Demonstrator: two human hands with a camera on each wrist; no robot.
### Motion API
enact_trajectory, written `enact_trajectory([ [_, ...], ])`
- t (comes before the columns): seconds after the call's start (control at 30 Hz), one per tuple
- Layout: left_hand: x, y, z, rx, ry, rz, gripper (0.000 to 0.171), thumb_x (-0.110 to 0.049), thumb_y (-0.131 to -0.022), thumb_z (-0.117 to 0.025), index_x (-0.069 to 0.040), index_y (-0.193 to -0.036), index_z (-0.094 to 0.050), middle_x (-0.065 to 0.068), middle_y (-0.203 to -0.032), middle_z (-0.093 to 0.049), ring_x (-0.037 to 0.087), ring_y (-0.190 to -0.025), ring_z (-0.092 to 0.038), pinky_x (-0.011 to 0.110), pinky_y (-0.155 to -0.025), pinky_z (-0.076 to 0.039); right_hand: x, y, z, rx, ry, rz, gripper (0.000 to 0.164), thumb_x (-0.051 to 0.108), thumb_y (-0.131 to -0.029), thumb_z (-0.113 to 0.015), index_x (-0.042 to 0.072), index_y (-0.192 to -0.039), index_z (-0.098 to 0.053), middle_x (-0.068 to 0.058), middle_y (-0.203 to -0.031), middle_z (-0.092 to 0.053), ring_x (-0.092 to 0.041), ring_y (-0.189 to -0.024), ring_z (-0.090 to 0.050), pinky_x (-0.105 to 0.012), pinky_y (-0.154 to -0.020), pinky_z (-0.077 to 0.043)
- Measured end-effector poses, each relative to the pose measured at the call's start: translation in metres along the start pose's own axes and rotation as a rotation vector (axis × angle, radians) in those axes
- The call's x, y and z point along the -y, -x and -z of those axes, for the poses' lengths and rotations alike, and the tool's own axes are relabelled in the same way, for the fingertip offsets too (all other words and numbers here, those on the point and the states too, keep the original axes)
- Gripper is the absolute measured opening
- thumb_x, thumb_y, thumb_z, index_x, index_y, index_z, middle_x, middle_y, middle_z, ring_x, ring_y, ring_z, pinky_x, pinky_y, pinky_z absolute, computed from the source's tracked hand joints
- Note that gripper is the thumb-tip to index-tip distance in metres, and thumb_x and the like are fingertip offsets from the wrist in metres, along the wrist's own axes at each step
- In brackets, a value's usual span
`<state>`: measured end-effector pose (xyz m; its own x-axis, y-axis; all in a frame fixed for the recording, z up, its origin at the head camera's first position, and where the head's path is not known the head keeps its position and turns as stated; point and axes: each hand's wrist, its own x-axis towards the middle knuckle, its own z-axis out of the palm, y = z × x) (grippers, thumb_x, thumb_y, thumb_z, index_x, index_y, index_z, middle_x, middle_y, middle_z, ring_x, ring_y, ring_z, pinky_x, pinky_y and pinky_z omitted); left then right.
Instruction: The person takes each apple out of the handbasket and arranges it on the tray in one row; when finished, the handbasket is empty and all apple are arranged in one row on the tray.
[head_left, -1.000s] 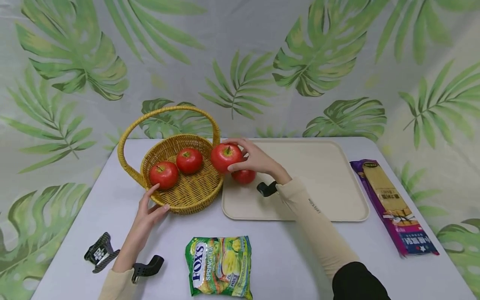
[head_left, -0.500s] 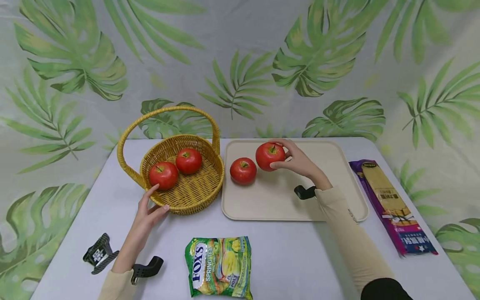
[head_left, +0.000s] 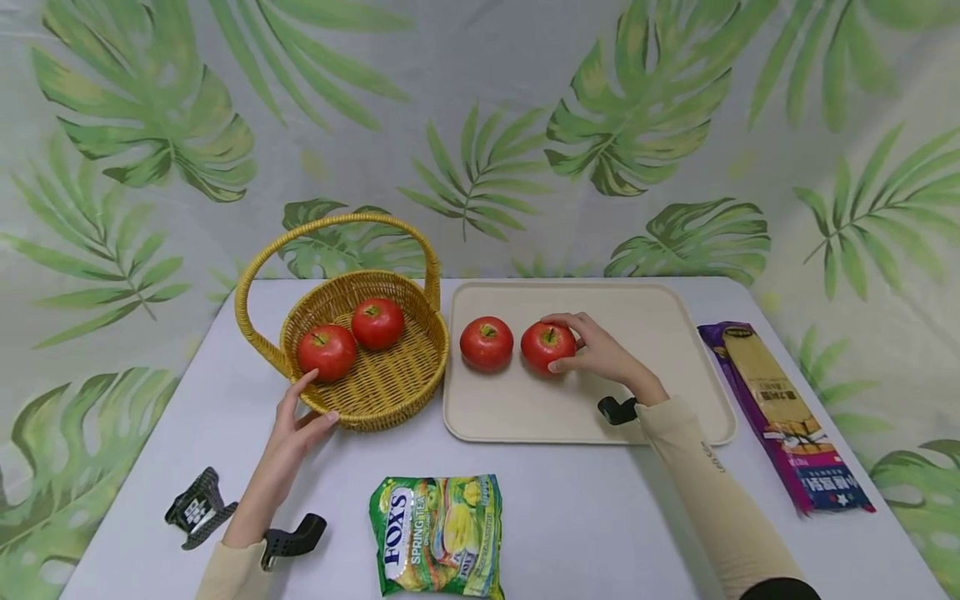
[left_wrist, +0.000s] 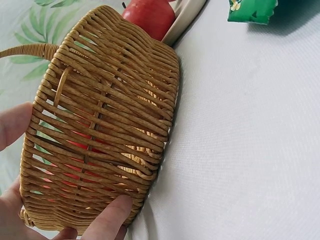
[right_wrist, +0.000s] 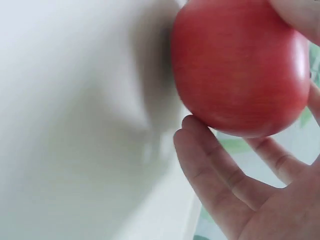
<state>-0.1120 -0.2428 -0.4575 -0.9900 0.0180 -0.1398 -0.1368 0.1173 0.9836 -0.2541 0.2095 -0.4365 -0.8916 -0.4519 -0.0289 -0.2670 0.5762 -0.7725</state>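
Note:
My right hand [head_left: 603,354] holds a red apple [head_left: 547,348] on the beige tray [head_left: 645,408], thumb on its near side and fingers behind. In the right wrist view this apple [right_wrist: 240,65] fills the upper right, close over the tray surface. Another apple [head_left: 486,343] sits just left of it on the tray. My left hand [head_left: 294,433] grips the near left rim of a wicker basket [head_left: 386,412]. In the left wrist view the woven wall [left_wrist: 100,125] stands between thumb and fingers. Inside the basket lie two apples, one at the left [head_left: 327,352] and one farther back [head_left: 377,323].
A green candy bag [head_left: 438,533] lies at the table's near middle. To the right of the tray lies a long purple food packet [head_left: 783,417]. A small black item [head_left: 198,508] is left of my left forearm. Leaf-patterned cloth [head_left: 480,150] hangs behind the table.
My right hand has carried the apple from beside the basket's right rim rightward, past the other tray apple, then lowered it to the tray. The left hand and basket have stayed in place.

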Motion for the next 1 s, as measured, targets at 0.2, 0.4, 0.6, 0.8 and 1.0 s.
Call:
enact_trajectory([
  [0.2, 0.001, 0.000, 0.000, -0.001, -0.004, 0.004, 0.069, -0.017, -0.098, -0.054, -0.024, -0.153, -0.013, 0.009, -0.153, 0.017, 0.047, -0.137, -0.018, 0.012, -0.086, -0.042, -0.002, 0.000, -0.004, 0.019, -0.012, 0.024, 0.071, 0.023, -0.081, -0.078, 0.012, -0.141, -0.043, -0.019, -0.130, -0.040, -0.035, -0.113, -0.046, -0.052, -0.091, -0.046],
  [0.4, 0.001, 0.000, 0.000, -0.003, -0.031, 0.016, 0.070, -0.021, -0.098, -0.055, -0.027, -0.154, -0.013, 0.008, -0.154, 0.017, 0.046, -0.137, -0.019, 0.046, -0.105, -0.033, -0.002, -0.003, 0.002, 0.043, -0.042, 0.016, 0.067, 0.019, -0.084, -0.074, 0.010, -0.141, -0.039, -0.020, -0.133, -0.038, -0.039, -0.118, -0.041, -0.054, -0.095, -0.041],
  [0.6, -0.002, 0.000, 0.000, -0.005, -0.033, 0.015, 0.070, -0.022, -0.098, -0.055, -0.026, -0.154, -0.013, 0.009, -0.154, 0.017, 0.046, -0.137, -0.019, 0.047, -0.105, -0.032, 0.026, -0.003, 0.013, -0.057, -0.236, 0.063, 0.054, 0.007, -0.087, -0.068, -0.001, -0.135, -0.045, -0.023, -0.135, -0.043, -0.046, -0.120, -0.039, -0.057, -0.103, -0.030],
  [0.8, -0.003, 0.000, -0.001, -0.019, -0.020, 0.022, 0.070, -0.017, -0.098, -0.054, -0.026, -0.154, -0.013, 0.009, -0.154, 0.018, 0.048, -0.137, -0.017, 0.057, -0.107, -0.027, 0.022, -0.020, 0.003, -0.092, -0.405, 0.203, 0.044, 0.000, -0.089, -0.063, -0.006, -0.130, -0.047, -0.025, -0.130, -0.048, -0.046, -0.112, -0.046, -0.037, -0.095, -0.043],
  [1.0, -0.002, -0.001, -0.001, -0.023, -0.012, 0.026, 0.070, -0.017, -0.098, -0.055, -0.025, -0.153, -0.013, 0.009, -0.154, 0.019, 0.047, -0.137, -0.017, 0.056, -0.107, -0.027, 0.045, -0.033, -0.016, -0.013, -0.499, 0.260, 0.044, -0.001, -0.089, -0.060, -0.006, -0.130, -0.046, -0.024, -0.128, -0.050, -0.048, -0.110, -0.048, -0.029, -0.086, -0.052],
])
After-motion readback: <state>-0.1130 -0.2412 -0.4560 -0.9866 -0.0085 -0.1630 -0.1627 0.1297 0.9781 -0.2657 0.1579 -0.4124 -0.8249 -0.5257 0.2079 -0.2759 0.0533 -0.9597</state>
